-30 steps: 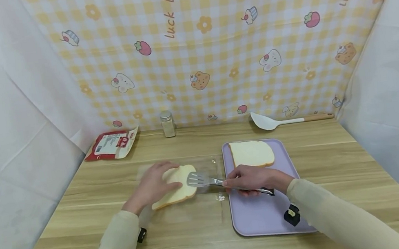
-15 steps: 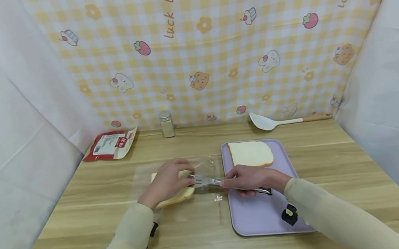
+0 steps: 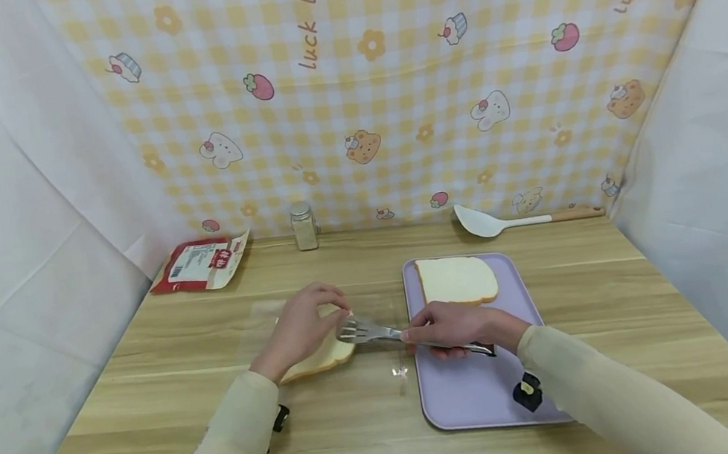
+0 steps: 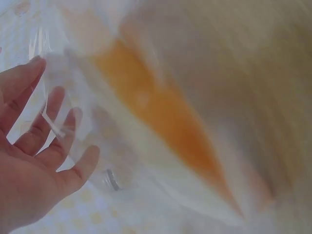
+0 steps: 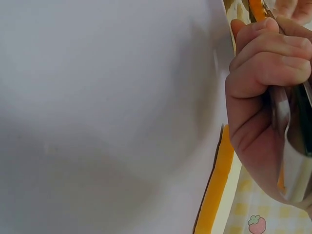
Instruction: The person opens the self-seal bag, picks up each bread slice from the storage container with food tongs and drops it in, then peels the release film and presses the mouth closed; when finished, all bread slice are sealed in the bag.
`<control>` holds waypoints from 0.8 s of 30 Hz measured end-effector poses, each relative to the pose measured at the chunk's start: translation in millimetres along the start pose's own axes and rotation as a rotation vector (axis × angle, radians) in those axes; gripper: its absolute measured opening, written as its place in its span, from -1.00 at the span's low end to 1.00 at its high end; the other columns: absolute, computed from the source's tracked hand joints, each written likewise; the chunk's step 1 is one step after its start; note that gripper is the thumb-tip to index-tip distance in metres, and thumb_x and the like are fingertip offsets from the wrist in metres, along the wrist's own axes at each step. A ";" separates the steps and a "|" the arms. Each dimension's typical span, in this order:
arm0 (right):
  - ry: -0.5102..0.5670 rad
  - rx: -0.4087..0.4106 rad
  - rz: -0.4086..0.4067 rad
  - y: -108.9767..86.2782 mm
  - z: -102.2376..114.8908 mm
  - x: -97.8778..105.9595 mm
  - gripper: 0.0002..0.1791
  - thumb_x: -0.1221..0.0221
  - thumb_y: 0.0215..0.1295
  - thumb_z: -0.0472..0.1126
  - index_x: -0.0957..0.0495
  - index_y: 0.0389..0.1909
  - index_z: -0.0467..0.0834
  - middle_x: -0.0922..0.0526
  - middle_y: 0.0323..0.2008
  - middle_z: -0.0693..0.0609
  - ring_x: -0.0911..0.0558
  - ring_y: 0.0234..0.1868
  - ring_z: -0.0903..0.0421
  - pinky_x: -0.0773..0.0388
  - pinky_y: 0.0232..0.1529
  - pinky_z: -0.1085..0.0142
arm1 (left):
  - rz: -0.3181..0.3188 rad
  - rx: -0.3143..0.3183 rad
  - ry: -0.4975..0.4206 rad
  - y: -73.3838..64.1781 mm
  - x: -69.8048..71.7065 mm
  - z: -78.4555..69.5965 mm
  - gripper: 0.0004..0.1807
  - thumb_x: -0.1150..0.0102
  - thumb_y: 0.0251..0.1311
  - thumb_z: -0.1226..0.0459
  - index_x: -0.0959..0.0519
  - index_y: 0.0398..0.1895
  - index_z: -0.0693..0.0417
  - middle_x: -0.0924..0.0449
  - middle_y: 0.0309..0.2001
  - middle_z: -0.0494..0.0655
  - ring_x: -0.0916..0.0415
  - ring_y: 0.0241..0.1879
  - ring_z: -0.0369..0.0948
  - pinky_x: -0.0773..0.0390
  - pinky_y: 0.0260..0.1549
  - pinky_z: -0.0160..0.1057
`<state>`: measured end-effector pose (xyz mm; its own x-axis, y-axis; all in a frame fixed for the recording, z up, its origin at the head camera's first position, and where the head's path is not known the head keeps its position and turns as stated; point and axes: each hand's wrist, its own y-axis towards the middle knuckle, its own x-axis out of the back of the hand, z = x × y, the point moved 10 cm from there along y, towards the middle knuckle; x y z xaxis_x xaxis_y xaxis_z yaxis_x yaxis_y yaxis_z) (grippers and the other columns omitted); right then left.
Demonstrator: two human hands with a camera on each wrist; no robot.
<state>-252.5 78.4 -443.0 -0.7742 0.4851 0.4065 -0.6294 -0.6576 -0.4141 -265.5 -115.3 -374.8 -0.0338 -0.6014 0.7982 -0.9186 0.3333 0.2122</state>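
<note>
My left hand point(image 3: 304, 327) pinches the clear plastic bag point(image 3: 377, 377) near its upper edge, thumb and index fingertip together. In the left wrist view the other fingers point(image 4: 53, 148) spread behind the film. Inside or under the film lies a bread slice point(image 3: 330, 354), partly hidden by that hand; its brown crust point(image 4: 161, 117) shows blurred. My right hand point(image 3: 452, 324) grips metal tongs point(image 3: 386, 332) with fingers curled round the handle. The slotted tong tip points left, beside the left fingertips, by the slice's right edge. I cannot tell whether it touches the bread.
Under the right hand lies a lilac tray point(image 3: 471, 394) with another bread slice point(image 3: 458, 280) at its far end. Behind stand a shaker jar point(image 3: 303, 228), a red and white packet point(image 3: 202, 264) and a white ladle point(image 3: 481, 222) with a wooden handle.
My left hand has shifted right from over the bread, then its thumb and index finger have closed on the film near the tong tip. The right hand and tongs have barely moved.
</note>
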 end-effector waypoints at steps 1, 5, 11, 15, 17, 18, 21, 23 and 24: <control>0.000 -0.003 0.000 0.0 -0.2 -0.1 -0.61 -0.13 0.61 0.04 -0.70 -0.22 -0.19 -0.45 -0.71 0.06 -0.31 -0.79 0.22 -0.29 -0.72 0.38 | -0.020 -0.007 -0.018 0.0 3.2 -0.9 -0.92 -0.39 0.36 0.26 -0.81 -0.16 0.01 -0.71 0.17 0.02 -0.60 0.26 0.09 -0.54 0.31 0.20; -0.004 -0.001 0.002 0.2 0.1 -0.1 -0.61 -0.13 0.62 0.04 -0.71 -0.22 -0.18 -0.45 -0.71 0.06 -0.32 -0.79 0.21 -0.30 -0.71 0.38 | -0.071 -0.019 -0.088 0.7 12.2 -3.6 -0.87 -0.40 0.35 0.27 -0.81 -0.13 0.09 -0.72 0.15 0.03 -0.61 0.24 0.09 -0.55 0.31 0.20; -0.007 0.013 -0.011 0.6 7.1 1.9 -0.59 -0.14 0.60 0.05 -0.68 -0.26 -0.21 -0.46 -0.72 0.05 -0.33 -0.79 0.21 -0.30 -0.72 0.37 | -0.076 0.008 -0.128 -1.6 14.8 -4.2 -0.86 -0.40 0.36 0.26 -0.80 -0.12 0.12 -0.71 0.17 0.02 -0.59 0.28 0.09 -0.50 0.35 0.21; -0.010 0.000 -0.018 0.2 7.4 1.8 -0.59 -0.14 0.60 0.07 -0.68 -0.24 -0.21 -0.45 -0.71 0.05 -0.32 -0.79 0.20 -0.29 -0.71 0.37 | -0.098 0.030 -0.149 -3.3 15.7 0.4 -0.87 -0.40 0.35 0.25 -0.80 -0.13 0.09 -0.71 0.17 0.01 -0.58 0.29 0.09 -0.50 0.36 0.21; -0.005 -0.009 -0.013 0.0 5.9 1.1 -0.58 -0.14 0.60 0.07 -0.69 -0.22 -0.20 -0.45 -0.70 0.05 -0.32 -0.78 0.20 -0.29 -0.71 0.38 | -0.117 0.040 -0.156 -4.0 17.0 2.9 -0.88 -0.41 0.35 0.24 -0.80 -0.14 0.07 -0.72 0.17 0.01 -0.59 0.29 0.08 -0.50 0.36 0.21; 0.001 -0.013 -0.009 -0.1 5.0 0.8 -0.58 -0.13 0.61 0.08 -0.70 -0.21 -0.20 -0.45 -0.70 0.06 -0.32 -0.78 0.20 -0.29 -0.71 0.38 | -0.127 0.042 -0.160 -4.2 17.6 3.7 -0.88 -0.41 0.35 0.24 -0.79 -0.15 0.07 -0.72 0.17 0.01 -0.59 0.28 0.09 -0.50 0.35 0.21; 0.033 -0.014 0.006 0.7 3.8 0.2 -0.55 -0.10 0.62 0.09 -0.70 -0.17 -0.23 -0.45 -0.70 0.06 -0.31 -0.79 0.20 -0.30 -0.72 0.38 | -0.145 0.052 -0.190 -4.9 18.8 5.3 -0.89 -0.41 0.35 0.25 -0.79 -0.16 0.08 -0.72 0.17 0.04 -0.58 0.29 0.10 -0.49 0.37 0.22; 0.053 -0.008 0.017 1.9 4.5 -0.3 -0.52 -0.09 0.63 0.11 -0.69 -0.15 -0.25 -0.44 -0.70 0.06 -0.31 -0.79 0.21 -0.30 -0.73 0.38 | -0.158 0.053 -0.210 -5.6 19.8 5.0 -0.90 -0.41 0.34 0.27 -0.79 -0.18 0.09 -0.72 0.16 0.07 -0.58 0.28 0.10 -0.48 0.37 0.23; 0.063 -0.005 0.019 2.4 5.1 -0.3 -0.51 -0.09 0.63 0.11 -0.68 -0.14 -0.26 -0.44 -0.70 0.06 -0.31 -0.79 0.21 -0.30 -0.73 0.38 | -0.166 0.053 -0.219 -6.0 20.3 4.6 -0.90 -0.41 0.34 0.28 -0.78 -0.18 0.10 -0.71 0.16 0.09 -0.58 0.28 0.11 -0.47 0.37 0.23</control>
<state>-253.4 73.7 -440.0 -0.7884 0.5084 0.3465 -0.6150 -0.6638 -0.4256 -262.4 -132.8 -362.5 0.0393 -0.7893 0.6127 -0.9378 0.1825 0.2953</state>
